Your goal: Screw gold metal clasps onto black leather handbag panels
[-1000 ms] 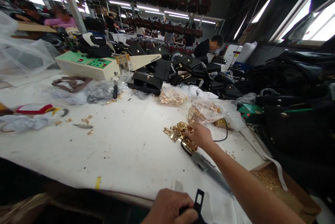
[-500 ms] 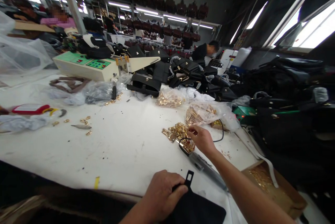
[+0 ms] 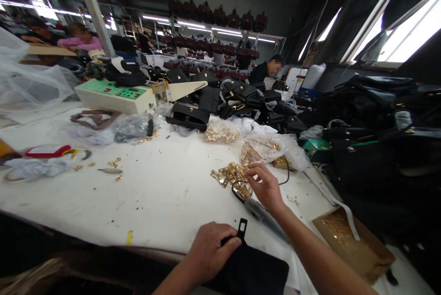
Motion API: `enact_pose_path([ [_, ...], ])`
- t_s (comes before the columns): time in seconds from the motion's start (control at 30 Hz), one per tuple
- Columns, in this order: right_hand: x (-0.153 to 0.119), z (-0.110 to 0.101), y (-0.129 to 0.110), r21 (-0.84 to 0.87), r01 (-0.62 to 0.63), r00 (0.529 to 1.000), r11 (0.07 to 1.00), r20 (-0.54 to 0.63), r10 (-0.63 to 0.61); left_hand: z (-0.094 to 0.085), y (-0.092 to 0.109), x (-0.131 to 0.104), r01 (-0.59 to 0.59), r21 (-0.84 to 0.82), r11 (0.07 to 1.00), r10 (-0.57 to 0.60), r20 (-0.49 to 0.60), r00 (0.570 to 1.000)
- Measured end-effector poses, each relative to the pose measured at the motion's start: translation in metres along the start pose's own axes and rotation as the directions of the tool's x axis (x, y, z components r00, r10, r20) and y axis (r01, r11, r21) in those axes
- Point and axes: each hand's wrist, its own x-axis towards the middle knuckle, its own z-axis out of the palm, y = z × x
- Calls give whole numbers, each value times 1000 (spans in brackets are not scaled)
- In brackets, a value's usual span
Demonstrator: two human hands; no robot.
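My left hand (image 3: 213, 246) is closed on the edge of a black leather-like bag panel (image 3: 257, 269). A narrow tab with a rectangular slot (image 3: 242, 225) sticks up beyond my thumb. My right hand (image 3: 267, 187) is at the right side of a heap of gold-coloured metal fittings (image 3: 229, 174). Its thumb and fingers are bent together at the heap; whatever lies between the fingertips is too small to make out. Beneath my right wrist lies a grey handheld tool (image 3: 257, 210) with a black cord, partly hidden by the forearm.
Behind the heap lie clear bags of gold fittings (image 3: 263, 148). A cardboard box (image 3: 354, 244) with small gold pieces stands at right. Black bags (image 3: 220, 97) pile up at the back, beside a cream and green machine (image 3: 113, 95). Loose fittings (image 3: 115, 162) and scissors-like yellow handles (image 3: 74, 152) lie left.
My right hand has shifted slightly at the heap, and its fingers look less tightly curled. The left hand still grips the black panel. The whole view has swung a little.
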Motion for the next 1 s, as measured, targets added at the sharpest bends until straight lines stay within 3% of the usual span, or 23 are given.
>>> enact_pose_path([
  [0.1,-19,-17,-27,-41,231,971,972,-46,-233,0,0,1,-12,9,1000,12,6,1000],
  [0.17,-31,-26,-44,-64,285,954,956,-76,-289,-1,1,1,-18,18,1000,18,10,1000],
  [0.33,-52,-39,-71,-25,282,950,959,-133,-283,-5,8,-3,-68,70,995,69,-24,997],
  [0.57,-71,-54,-86,30,281,947,959,-172,-272,-6,22,-11,-172,86,981,183,-143,973],
  [0.67,-80,-61,-92,61,210,970,976,-137,-200,-7,33,-16,-172,112,979,188,-153,970],
  [0.77,-91,-66,-95,114,37,996,993,-79,-28,-9,45,-20,-159,136,978,178,-140,974],
  [0.9,-104,-68,-93,245,-172,985,954,14,174,-7,55,-23,-157,189,969,187,-152,971],
  [1.0,-109,-71,-92,269,-261,965,927,76,250,-5,59,-23,-167,204,965,202,-165,965],
])
